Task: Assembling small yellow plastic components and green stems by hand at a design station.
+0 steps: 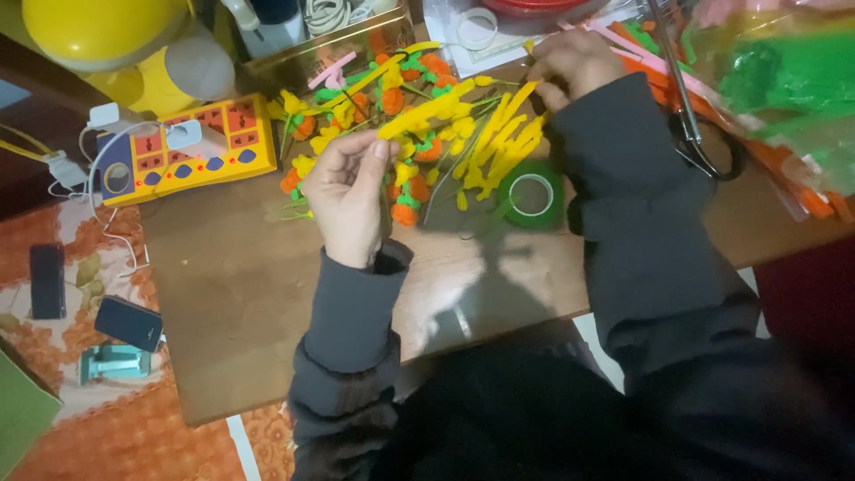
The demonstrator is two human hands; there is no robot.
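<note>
Left hand (346, 198) pinches the near end of a yellow stem (419, 114) between closed fingers (378, 151); right hand (574, 67), fingers curled shut, grips yellow strips (503, 142) at their far end, above the desk (240, 294). Beyond the left fingers lies a heap of orange flowers (405, 191); a green tape roll (532, 196) sits just below the strips, scissors (690, 125) beside the right sleeve. The stem looks light, thin and easily bent, best held near its ends with a gentle pinch.

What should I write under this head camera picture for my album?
Left hand and right hand hold a yellow strip above orange and yellow craft flowers beside green tape.
</note>
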